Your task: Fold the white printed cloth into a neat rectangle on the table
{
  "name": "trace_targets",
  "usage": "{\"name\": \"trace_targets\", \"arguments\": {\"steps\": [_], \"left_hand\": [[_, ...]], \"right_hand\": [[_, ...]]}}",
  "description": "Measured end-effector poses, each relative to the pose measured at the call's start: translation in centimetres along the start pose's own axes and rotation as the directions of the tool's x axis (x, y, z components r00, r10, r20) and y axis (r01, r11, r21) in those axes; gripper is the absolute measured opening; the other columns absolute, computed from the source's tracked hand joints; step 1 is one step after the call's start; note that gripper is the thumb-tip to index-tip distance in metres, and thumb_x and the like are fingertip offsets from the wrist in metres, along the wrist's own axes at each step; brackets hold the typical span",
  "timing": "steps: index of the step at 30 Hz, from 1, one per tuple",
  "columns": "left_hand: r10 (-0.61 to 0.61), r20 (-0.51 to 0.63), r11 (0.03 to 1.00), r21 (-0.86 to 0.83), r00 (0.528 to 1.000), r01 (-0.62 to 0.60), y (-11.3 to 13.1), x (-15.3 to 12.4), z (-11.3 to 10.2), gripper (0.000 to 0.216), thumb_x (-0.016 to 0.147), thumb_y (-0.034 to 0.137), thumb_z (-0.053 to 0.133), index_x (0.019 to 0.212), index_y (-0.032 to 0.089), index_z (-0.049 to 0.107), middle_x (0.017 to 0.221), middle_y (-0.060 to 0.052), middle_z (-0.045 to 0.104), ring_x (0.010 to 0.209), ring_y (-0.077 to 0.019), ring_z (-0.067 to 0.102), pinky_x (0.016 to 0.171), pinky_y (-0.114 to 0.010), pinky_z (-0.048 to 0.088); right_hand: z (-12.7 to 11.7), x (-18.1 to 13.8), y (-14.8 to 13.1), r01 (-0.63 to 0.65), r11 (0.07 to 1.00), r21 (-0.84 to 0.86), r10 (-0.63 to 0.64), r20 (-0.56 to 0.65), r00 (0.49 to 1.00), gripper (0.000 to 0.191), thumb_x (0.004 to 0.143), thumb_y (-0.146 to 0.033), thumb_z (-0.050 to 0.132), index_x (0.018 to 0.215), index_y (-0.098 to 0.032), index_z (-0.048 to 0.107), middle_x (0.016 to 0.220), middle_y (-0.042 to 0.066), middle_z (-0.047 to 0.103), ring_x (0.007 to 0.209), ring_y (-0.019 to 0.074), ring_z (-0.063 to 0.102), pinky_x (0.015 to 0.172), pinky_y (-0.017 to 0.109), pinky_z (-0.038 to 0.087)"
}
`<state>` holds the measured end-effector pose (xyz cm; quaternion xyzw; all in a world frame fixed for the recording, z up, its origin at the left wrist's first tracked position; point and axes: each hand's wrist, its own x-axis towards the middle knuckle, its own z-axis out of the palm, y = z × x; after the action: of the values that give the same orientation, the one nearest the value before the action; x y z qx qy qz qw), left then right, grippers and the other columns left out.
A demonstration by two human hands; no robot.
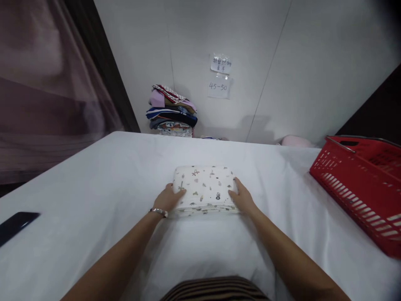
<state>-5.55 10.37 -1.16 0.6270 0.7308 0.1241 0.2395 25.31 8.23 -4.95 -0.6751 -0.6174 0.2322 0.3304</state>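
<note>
A folded white cloth (205, 186) with small brown, green and grey prints lies flat in a neat rectangle on the white-covered table (125, 167). Its layered edge faces me. My left hand (169, 197) grips its left side, thumb on top and the other fingers mostly hidden at the edge. On the opposite side, my right hand (243, 196) holds it the same way, its thumb resting on the upper face. A silver bracelet (159, 212) circles my left wrist.
A red plastic basket (360, 184) stands at the right. Near the left edge lies a dark phone (17, 223). Beyond the far edge, folded clothes (172, 110) are stacked against the wall, under handwritten paper notes (219, 87). A pinkish curtain (46, 92) hangs on the left.
</note>
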Motion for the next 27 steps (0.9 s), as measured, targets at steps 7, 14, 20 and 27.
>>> {"name": "trace_targets", "arguments": {"steps": [7, 14, 20, 27], "left_hand": [[0.131, 0.002, 0.985, 0.111, 0.991, -0.130, -1.6, 5.6, -3.0, 0.092, 0.068, 0.061, 0.054, 0.140, 0.014, 0.022, 0.115, -0.017, 0.060, 0.101, -0.0310, 0.060, 0.081, -0.037, 0.045], [0.060, 0.110, 0.990, 0.117, 0.992, -0.073, -3.7, 11.5, -6.0, 0.081, 0.059, 0.062, 0.059, 0.124, 0.014, 0.052, 0.115, -0.015, 0.061, 0.100, -0.0283, 0.060, 0.085, -0.034, 0.046], [0.102, -0.008, 0.990, 0.096, 0.995, -0.101, -3.6, 10.4, -5.2, 0.070, 0.058, 0.068, 0.053, 0.101, 0.015, 0.065, 0.100, -0.014, 0.067, 0.094, -0.0310, 0.060, 0.079, -0.038, 0.047], [0.175, 0.083, 0.965, 0.183, 0.981, -0.188, -1.5, 14.7, -6.1, 0.055, 0.059, 0.060, 0.058, 0.092, 0.017, 0.066, 0.095, -0.010, 0.067, 0.088, -0.0258, 0.060, 0.075, -0.031, 0.045]], "right_hand": [[1.1, -4.2, -2.0, 0.055, 0.998, 0.028, -0.056, 0.072, 0.996, 0.071, 0.079, -0.038, 0.054, 0.142, -0.017, 0.028, 0.140, 0.012, 0.040, 0.127, 0.0263, 0.039, 0.103, 0.043, 0.034], [0.1, -0.2, -3.2, 0.115, 0.988, -0.107, -0.114, 0.008, 0.993, 0.057, 0.083, -0.040, 0.051, 0.134, -0.017, 0.043, 0.132, 0.012, 0.049, 0.112, 0.0254, 0.051, 0.088, 0.039, 0.046], [-0.4, 10.0, -4.7, 0.019, 0.976, -0.219, 0.060, 0.349, 0.935, 0.051, 0.079, -0.043, 0.058, 0.122, -0.016, 0.056, 0.115, 0.011, 0.062, 0.103, 0.0243, 0.058, 0.089, 0.034, 0.044], [-0.4, 9.9, -3.6, -0.192, 0.981, -0.023, 0.171, 0.562, 0.809, 0.032, 0.066, -0.040, 0.070, 0.086, -0.015, 0.068, 0.098, 0.010, 0.067, 0.088, 0.0234, 0.061, 0.074, 0.031, 0.048]]}}
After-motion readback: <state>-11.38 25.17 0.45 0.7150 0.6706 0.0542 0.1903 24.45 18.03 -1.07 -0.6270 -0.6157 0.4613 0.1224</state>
